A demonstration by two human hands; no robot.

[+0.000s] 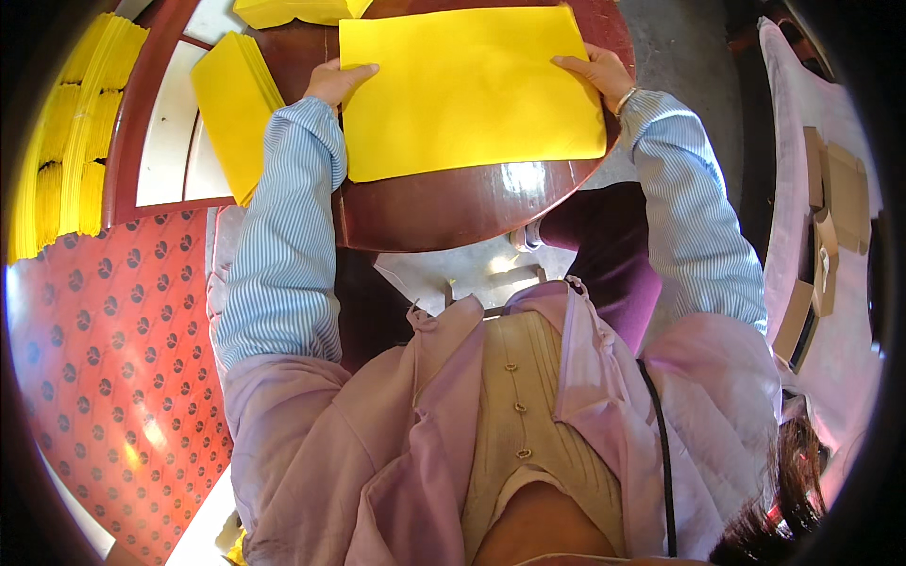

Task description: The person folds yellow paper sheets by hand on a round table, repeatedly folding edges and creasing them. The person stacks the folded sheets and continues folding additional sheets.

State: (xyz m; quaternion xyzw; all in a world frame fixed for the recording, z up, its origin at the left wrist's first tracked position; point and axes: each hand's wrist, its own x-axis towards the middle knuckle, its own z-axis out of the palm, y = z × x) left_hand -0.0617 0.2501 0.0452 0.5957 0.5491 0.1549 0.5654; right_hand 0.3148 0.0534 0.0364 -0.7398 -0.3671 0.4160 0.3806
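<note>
The large flat sheet of bright yellow paper (469,90) lay spread over the round dark-red polished wooden table (444,212), its near edge running close to the table's near rim, so the whole sheet had a firm surface under it. The left hand (335,82) pressed on the sheet's left edge and the right hand (596,71) on its right edge, well apart, fingers flat on the paper rather than gripping it; that looked like a way to pin it square. Just past the left hand, at the table's left edge, sat a thick stack of matching yellow sheets (234,108), within easy reach. Another yellow pile (297,11) stood at the far edge. Off to the right lay brown cardboard pieces (830,217) on a pale cloth.
</note>
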